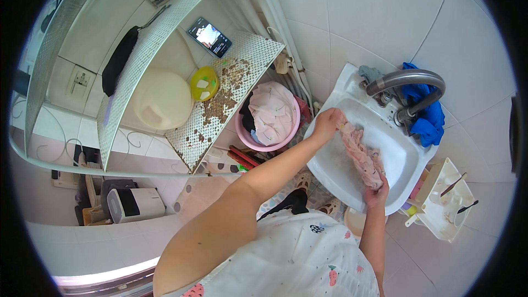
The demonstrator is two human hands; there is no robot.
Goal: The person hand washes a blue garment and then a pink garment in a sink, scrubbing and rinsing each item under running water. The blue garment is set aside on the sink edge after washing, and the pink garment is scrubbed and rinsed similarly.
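Observation:
A wet, twisted pink cloth (359, 156) stretches between my two hands over the white washbasin (402, 189). At its upper left end, my left hand (328, 124) grips it near the basin's left rim. My right hand (377, 193) holds the lower end by the front rim, with the fingers partly hidden under the fabric. Cloudy water or suds show in the bowl around the cloth. The curved metal faucet (406, 80) stands at the back of the basin, apart from both hands.
Blue cloth (431, 123) lies bunched behind the faucet. A pink tub (267, 147) of laundry stands left of the basin. A rusty perforated shelf (247, 68) carries a phone (209, 37) and a yellow bowl (204, 83). To the right hangs a cream holder (443, 214) with toothbrushes.

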